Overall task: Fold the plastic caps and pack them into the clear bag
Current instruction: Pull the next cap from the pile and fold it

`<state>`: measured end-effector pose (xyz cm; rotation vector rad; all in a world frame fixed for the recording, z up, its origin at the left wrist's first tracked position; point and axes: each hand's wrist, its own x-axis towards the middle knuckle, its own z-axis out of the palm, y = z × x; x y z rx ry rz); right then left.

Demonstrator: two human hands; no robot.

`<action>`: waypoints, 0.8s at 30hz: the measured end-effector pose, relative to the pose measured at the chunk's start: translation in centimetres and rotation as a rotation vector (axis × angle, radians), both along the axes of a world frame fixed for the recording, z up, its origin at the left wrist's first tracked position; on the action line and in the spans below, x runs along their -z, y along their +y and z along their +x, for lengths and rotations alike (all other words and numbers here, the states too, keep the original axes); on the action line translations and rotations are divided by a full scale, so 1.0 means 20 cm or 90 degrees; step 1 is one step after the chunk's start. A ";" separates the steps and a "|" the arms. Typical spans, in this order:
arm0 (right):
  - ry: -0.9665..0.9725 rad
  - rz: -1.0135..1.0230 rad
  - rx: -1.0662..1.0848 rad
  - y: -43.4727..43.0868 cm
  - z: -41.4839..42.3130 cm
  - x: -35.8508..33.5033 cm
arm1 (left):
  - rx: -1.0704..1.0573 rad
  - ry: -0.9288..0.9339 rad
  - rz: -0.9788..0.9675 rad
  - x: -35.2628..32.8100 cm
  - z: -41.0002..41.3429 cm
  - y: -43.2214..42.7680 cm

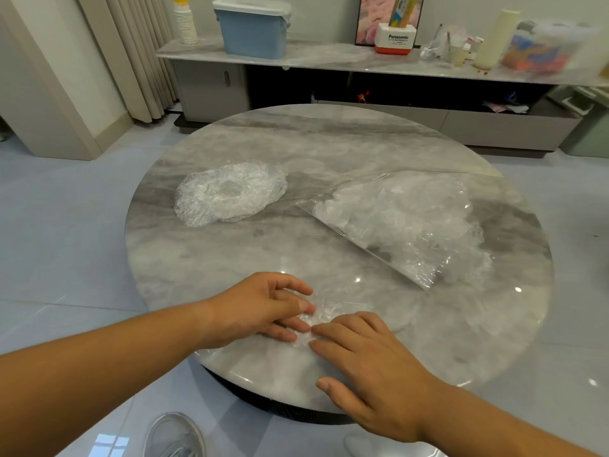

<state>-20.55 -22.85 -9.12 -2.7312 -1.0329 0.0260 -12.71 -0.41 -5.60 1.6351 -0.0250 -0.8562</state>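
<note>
Pressing 1 cap (324, 313), left hand (260, 308), right hand (372, 361), fingers (333, 333) straight, cap pile (230, 192) beyond, clear bag (402, 222) right

Grey-veined marble table (329, 153); clear crinkled caps (230, 194); clear bag (405, 222); blue bin (253, 33), white lid.

left hand (263, 308), right hand (372, 361) — pressing cap (329, 311)

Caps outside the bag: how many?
2: near cap under left hand and right hand; far-left cap, possibly a stack. Caps inside the clear bag: uncountable.
</note>
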 end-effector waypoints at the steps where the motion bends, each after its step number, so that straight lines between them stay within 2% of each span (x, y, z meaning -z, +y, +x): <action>1: 0.000 -0.005 0.005 0.00 0.00 0.00 | -0.002 -0.004 0.005 0.00 0.01 0.00; 5: 0.010 0.027 0.009 -0.02 -0.02 0.01 | -0.021 -0.101 0.086 0.03 0.05 -0.02; 9: 0.007 0.040 -0.016 -0.05 -0.04 0.02 | 0.078 -0.329 0.327 0.04 0.10 -0.07; 11: 0.017 0.044 -0.038 -0.07 -0.04 0.02 | 0.138 -0.348 0.388 0.02 0.12 -0.10; 14: 0.066 0.062 -0.067 -0.11 -0.02 0.03 | 0.192 -0.296 0.432 0.00 0.13 -0.14; 18: 0.110 0.194 -0.016 -0.12 -0.01 0.03 | 0.161 -0.209 0.372 0.02 0.13 -0.15; 21: 0.118 0.355 0.152 -0.11 0.00 -0.01 | 0.074 -0.137 0.255 0.02 0.12 -0.12; 24: 0.304 0.552 0.353 -0.06 0.04 -0.09 | -0.045 -0.047 0.103 0.01 0.11 -0.11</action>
